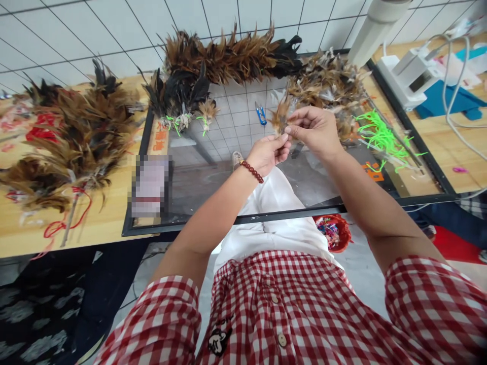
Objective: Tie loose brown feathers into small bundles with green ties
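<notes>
Table [466, 157], pale wood: one black-framed glossy panel [198, 190]; one large brown feather bundle [87, 132], left. On the panel: feather garland [228, 56], blue snips [261, 114], loose feather heap [323, 83], bright green strands [380, 139].

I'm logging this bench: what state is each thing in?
Left hand, pinching feather tuft
Right hand, fingertips pinched; contents unclear
Feather tuft, tips upward
Blue snips, lying flat; blades unclear
Green strands, heaped loose
Red string, looped and trailing
Long feather row, lying
Red basket, holding colourful bits
White charger, appears plugged in
</notes>
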Tool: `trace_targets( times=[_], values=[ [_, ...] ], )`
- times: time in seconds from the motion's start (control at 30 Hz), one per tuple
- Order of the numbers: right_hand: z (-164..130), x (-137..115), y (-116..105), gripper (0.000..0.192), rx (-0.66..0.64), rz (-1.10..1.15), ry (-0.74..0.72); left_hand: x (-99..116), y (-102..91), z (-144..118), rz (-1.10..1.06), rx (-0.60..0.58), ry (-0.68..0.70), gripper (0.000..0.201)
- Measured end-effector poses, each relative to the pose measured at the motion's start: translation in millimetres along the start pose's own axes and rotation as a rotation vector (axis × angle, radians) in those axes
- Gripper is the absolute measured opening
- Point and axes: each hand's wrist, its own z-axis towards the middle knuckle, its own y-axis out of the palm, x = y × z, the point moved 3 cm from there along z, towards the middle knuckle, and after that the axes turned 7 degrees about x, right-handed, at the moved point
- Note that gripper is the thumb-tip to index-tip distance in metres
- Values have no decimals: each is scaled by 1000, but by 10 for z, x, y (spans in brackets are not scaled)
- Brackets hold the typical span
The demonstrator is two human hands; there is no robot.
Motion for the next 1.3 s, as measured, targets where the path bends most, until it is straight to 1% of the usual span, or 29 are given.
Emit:
trace_targets(
  times=[0.07, 0.13, 0.17, 0.2, 0.23, 0.3, 0.33, 0.37, 0.43, 0.53, 0.6, 0.67, 0.73, 0.8, 0.87, 0.9, 0.97, 1.0, 1.07, 1.2, 1.23, 1.3],
  values=[
    [78, -33, -171, 23, 98, -82, -40, 18, -6, 5, -7, 14, 20, 18],
    [145, -73, -388, 15, 191, -226, -74, 40, -27, 21, -59, 55, 44, 17],
    [165, -83, -480, 12, 186, -321, -69, 49, -41, 33, -87, 80, 52, 17],
    [174, -80, -546, 9, 132, -424, -54, 55, -57, 47, -111, 105, 57, 17],
    [171, -64, -584, 7, 48, -525, -36, 59, -72, 61, -130, 127, 61, 17],
    [135, -6, -588, 4, -115, -671, -20, 64, -97, 85, -158, 159, 69, 16],
    [112, 25, -563, 2, -166, -720, -33, 64, -106, 93, -167, 171, 73, 16],
    [93, 54, -529, 2, -190, -755, -50, 65, -113, 98, -172, 181, 77, 16],
    [70, 91, -461, 9, -189, -781, -62, 68, -122, 101, -174, 199, 83, 17],
    [77, 63, -425, 16, -140, -718, -37, 80, -133, 96, -172, 225, 93, 18],
    [101, 22, -459, 14, -85, -600, 29, 93, -140, 95, -180, 234, 106, 18],
    [125, 14, -500, 13, -45, -428, 150, 104, -143, 93, -188, 232, 115, 18],
    [143, 35, -523, 17, -5, -222, 260, 109, -141, 88, -191, 228, 116, 18],
    [155, 56, -530, 24, 27, -45, 321, 110, -135, 79, -192, 230, 112, 19],
    [153, 61, -521, 30, 5, 83, 363, 110, -128, 69, -195, 232, 110, 18],
    [147, 57, -514, 29, -21, 128, 383, 109, -125, 67, -196, 229, 109, 18],
    [134, 45, -505, 21, -59, 183, 414, 111, -121, 66, -196, 222, 110, 18],
    [129, 43, -503, 17, -66, 196, 425, 111, -121, 67, -193, 219, 112, 18],
    [126, 50, -500, 19, -58, 188, 417, 113, -124, 71, -182, 216, 115, 18],
    [128, 47, -466, 29, 5, 140, 270, 111, -124, 73, -158, 196, 131, 15],
    [116, 38, -437, 30, 4, 136, 244, 106, -120, 70, -149, 182, 128, 14],
    [72, 8, -346, 32, -47, 129, 228, 91, -108, 63, -120, 147, 109, 12]
  ],
)
